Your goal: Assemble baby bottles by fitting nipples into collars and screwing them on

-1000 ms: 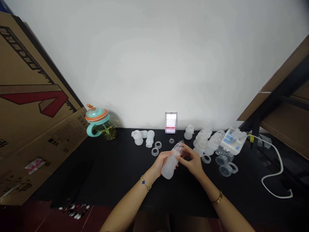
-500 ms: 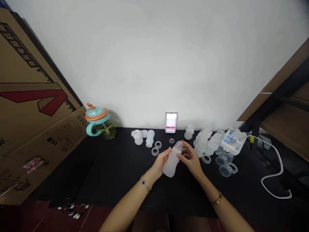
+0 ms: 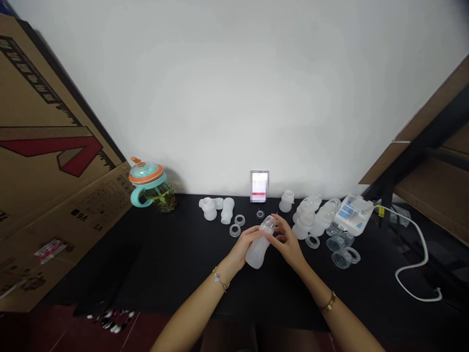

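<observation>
A frosted white baby bottle (image 3: 257, 252) with a clear cap (image 3: 268, 223) is held tilted above the black table, its top leaning away to the right. My left hand (image 3: 242, 244) wraps round the bottle's upper body, the thumb near its neck. My right hand (image 3: 287, 239) grips the neck and cap from the other side, fingers behind and thumb in front. Just beyond the hands lie two clear rings (image 3: 235, 230) and a small ring with a thin stem (image 3: 260, 214). Nearest the right hand on the table is another clear ring (image 3: 312, 241).
Several white bottles (image 3: 227, 211) are at the back left, and more capped bottles (image 3: 324, 217) to the right. Clear cups (image 3: 340, 259) lie by a white box (image 3: 353, 215) with a white cable (image 3: 425, 244). A teal-lidded jug (image 3: 146, 183) and a cardboard box (image 3: 44, 171) stand left.
The bottle has shifted slightly left and tilts a little more. My left fingers have moved up towards its neck, while my right hand stays at the cap.
</observation>
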Demonstrator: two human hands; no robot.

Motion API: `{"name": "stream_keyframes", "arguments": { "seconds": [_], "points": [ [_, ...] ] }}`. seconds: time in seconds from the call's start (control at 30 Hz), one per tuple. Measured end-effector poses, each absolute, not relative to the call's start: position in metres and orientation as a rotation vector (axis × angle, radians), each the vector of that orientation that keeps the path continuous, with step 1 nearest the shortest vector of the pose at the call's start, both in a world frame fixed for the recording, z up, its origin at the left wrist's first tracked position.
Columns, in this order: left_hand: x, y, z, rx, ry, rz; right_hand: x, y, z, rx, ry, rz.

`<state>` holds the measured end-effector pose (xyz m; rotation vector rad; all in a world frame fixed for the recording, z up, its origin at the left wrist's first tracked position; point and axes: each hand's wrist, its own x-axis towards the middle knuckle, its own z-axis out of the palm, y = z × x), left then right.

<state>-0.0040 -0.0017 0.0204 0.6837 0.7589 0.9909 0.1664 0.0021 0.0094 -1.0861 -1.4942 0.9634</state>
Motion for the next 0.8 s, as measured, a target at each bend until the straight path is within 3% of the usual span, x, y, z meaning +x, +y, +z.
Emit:
{"name": "stream_keyframes", "arguments": {
  "seconds": [0.8],
  "points": [
    [-0.0028,-0.0055,0.0226,0.598,0.724,0.902,0.1723,0.0037,0.0079,-1.047,-1.505,0.843]
  ]
}}
